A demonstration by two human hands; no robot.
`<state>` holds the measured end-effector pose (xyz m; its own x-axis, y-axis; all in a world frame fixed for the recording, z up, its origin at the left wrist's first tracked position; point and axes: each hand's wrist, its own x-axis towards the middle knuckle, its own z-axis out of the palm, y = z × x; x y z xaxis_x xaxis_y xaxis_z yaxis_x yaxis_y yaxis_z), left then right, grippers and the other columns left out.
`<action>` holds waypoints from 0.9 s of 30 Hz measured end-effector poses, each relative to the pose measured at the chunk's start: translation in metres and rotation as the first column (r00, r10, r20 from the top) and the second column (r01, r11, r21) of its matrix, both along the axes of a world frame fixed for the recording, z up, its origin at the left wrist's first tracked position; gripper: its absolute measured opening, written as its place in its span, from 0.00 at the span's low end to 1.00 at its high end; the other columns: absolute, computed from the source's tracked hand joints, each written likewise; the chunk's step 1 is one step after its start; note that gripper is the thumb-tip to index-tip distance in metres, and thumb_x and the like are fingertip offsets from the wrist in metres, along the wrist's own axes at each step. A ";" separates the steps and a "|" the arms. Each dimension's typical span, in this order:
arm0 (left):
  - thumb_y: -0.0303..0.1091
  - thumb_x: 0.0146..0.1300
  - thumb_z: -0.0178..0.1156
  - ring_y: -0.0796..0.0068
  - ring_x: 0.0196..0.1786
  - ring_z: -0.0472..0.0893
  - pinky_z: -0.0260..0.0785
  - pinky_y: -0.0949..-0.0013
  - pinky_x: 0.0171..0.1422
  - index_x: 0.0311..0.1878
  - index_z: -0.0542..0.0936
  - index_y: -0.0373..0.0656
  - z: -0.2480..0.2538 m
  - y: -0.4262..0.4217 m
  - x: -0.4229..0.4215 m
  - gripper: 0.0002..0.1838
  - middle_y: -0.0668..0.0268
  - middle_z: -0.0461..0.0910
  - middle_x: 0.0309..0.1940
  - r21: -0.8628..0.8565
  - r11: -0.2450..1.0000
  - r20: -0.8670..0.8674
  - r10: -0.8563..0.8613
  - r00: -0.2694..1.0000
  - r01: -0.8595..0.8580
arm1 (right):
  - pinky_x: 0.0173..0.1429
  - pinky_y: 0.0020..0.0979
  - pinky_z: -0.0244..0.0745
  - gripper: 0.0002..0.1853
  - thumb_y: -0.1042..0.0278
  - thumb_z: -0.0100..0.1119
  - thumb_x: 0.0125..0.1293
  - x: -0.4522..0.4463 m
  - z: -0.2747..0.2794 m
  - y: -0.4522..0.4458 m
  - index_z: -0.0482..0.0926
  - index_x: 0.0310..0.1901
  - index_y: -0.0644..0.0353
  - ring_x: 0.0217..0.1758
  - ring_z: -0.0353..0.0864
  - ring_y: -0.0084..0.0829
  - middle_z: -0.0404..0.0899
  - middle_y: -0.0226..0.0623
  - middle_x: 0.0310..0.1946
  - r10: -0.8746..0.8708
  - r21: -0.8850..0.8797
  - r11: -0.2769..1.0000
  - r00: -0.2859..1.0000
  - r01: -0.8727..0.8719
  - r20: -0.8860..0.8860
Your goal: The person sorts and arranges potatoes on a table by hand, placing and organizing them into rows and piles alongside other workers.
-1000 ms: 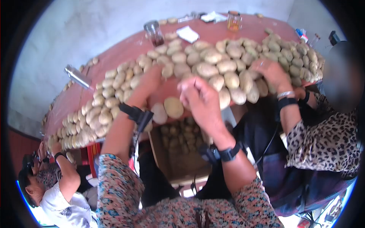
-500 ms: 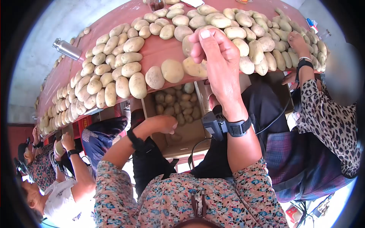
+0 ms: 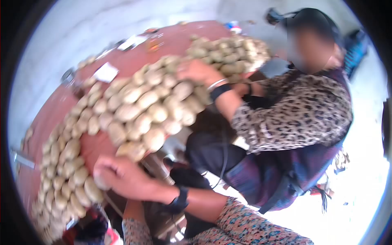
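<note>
One bare right hand [image 3: 117, 174], fingers curled, is raised at the near edge of the red-topped wooden-looking bench [image 3: 93, 146], next to a pale, rounded potato [image 3: 101, 183]; blur hides whether the fingers close on it or merely pass beside it. The left hand is out of sight behind the right arm, only the left forearm [image 3: 132, 210] showing, so its state cannot be told. With the arms overlapping this closely, a hasty sweep could knock one against the other, or drag the black wrist strap [image 3: 179, 200] into the produce. Pale tan, oval potatoes [image 3: 148, 100] lie packed on both sides of a bare patch; those along the near edge seem likeliest to roll off if a knuckle nudges them, and tugging at a lower one could set the heap sliding. Farther along, a neighbouring person's hand [image 3: 197, 70] is at the same pile, so crossing reaches might collide. Toward the back lie a flat white sheet [image 3: 105, 72], a small amber glass jar [image 3: 153, 45] and a blue-and-white packet [image 3: 233, 27]; any print on them is too smeared to read, and no brand is legible anywhere.
</note>
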<state>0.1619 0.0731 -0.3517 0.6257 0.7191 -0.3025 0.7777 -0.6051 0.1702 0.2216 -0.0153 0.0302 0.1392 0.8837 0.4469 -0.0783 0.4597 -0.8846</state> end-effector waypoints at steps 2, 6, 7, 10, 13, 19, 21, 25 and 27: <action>0.44 0.58 0.58 0.58 0.57 0.77 0.70 0.58 0.60 0.60 0.75 0.43 -0.005 0.004 0.013 0.27 0.53 0.79 0.53 0.016 1.000 -0.004 0.000 1.000 0.000 | 0.35 0.27 0.70 0.04 0.74 0.54 0.68 -0.001 -0.001 -0.002 0.74 0.35 0.65 0.28 0.72 0.22 0.73 0.34 0.23 -0.050 0.036 0.998 0.998 0.048 0.033; 0.47 0.60 0.55 0.59 0.56 0.78 0.71 0.57 0.59 0.60 0.75 0.43 -0.013 0.007 0.015 0.27 0.53 0.79 0.52 -0.022 0.999 0.002 0.030 1.000 -0.030 | 0.31 0.29 0.66 0.05 0.74 0.56 0.67 -0.005 -0.002 -0.008 0.73 0.35 0.66 0.27 0.70 0.24 0.72 0.35 0.22 -0.067 0.057 0.996 0.995 0.063 0.070; 0.48 0.60 0.55 0.59 0.55 0.78 0.72 0.57 0.59 0.60 0.75 0.43 -0.013 0.009 0.015 0.27 0.54 0.79 0.52 -0.042 0.999 0.012 0.035 0.999 -0.034 | 0.31 0.29 0.66 0.05 0.74 0.56 0.67 -0.006 -0.002 -0.009 0.73 0.35 0.66 0.27 0.70 0.24 0.72 0.35 0.22 -0.080 0.065 0.995 0.993 0.075 0.082; 0.50 0.61 0.53 0.60 0.54 0.78 0.72 0.56 0.58 0.59 0.76 0.43 -0.006 0.009 0.008 0.28 0.54 0.80 0.52 -0.109 0.992 0.071 0.070 0.995 -0.062 | 0.31 0.28 0.64 0.06 0.72 0.57 0.67 -0.014 -0.006 -0.006 0.74 0.35 0.65 0.25 0.67 0.23 0.71 0.32 0.22 -0.042 0.068 0.997 0.992 0.034 0.118; 0.53 0.62 0.51 0.61 0.53 0.79 0.73 0.56 0.57 0.59 0.76 0.43 0.017 0.002 -0.002 0.28 0.55 0.80 0.51 -0.245 0.964 0.180 0.145 0.973 -0.099 | 0.31 0.28 0.64 0.06 0.72 0.56 0.67 -0.019 -0.007 -0.005 0.74 0.35 0.65 0.26 0.67 0.21 0.71 0.30 0.22 -0.003 0.033 0.999 0.996 0.001 0.086; 0.58 0.65 0.48 0.63 0.51 0.79 0.75 0.55 0.55 0.58 0.76 0.44 0.125 -0.050 -0.036 0.30 0.56 0.80 0.51 -0.924 0.380 0.240 0.677 0.695 -0.050 | 0.30 0.25 0.64 0.07 0.70 0.55 0.69 -0.026 -0.004 0.000 0.74 0.36 0.64 0.25 0.66 0.18 0.71 0.28 0.23 0.043 0.088 0.995 0.999 -0.044 0.015; 0.60 0.66 0.47 0.64 0.50 0.80 0.75 0.55 0.54 0.58 0.77 0.44 0.156 -0.073 -0.050 0.31 0.56 0.81 0.50 -0.984 0.051 0.139 0.821 0.554 0.170 | 0.31 0.25 0.65 0.06 0.71 0.55 0.69 -0.024 -0.003 0.002 0.73 0.35 0.63 0.26 0.67 0.17 0.71 0.27 0.23 0.082 0.070 0.994 0.996 -0.080 -0.025; 0.63 0.67 0.45 0.65 0.48 0.80 0.76 0.54 0.53 0.58 0.77 0.44 0.195 -0.114 -0.080 0.33 0.57 0.81 0.50 -0.763 -0.325 -0.063 0.897 0.437 0.558 | 0.32 0.24 0.68 0.06 0.70 0.53 0.71 -0.021 -0.001 0.006 0.73 0.35 0.61 0.28 0.69 0.15 0.72 0.24 0.26 0.246 -0.043 0.963 0.937 -0.265 -0.249; 0.65 0.68 0.43 0.65 0.48 0.81 0.76 0.54 0.53 0.57 0.77 0.44 0.205 -0.129 -0.094 0.34 0.57 0.81 0.50 -0.778 -0.258 -0.007 0.915 0.402 0.573 | 0.37 0.23 0.71 0.04 0.69 0.54 0.71 -0.015 -0.013 0.013 0.75 0.38 0.59 0.33 0.72 0.14 0.73 0.22 0.30 0.208 0.040 0.978 0.957 -0.204 -0.204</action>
<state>0.0681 -0.0563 -0.1471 0.8799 0.2937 -0.3736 -0.1554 0.9208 0.3578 0.2063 -0.0027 0.0169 0.0454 0.8946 0.4445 -0.3524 0.4307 -0.8308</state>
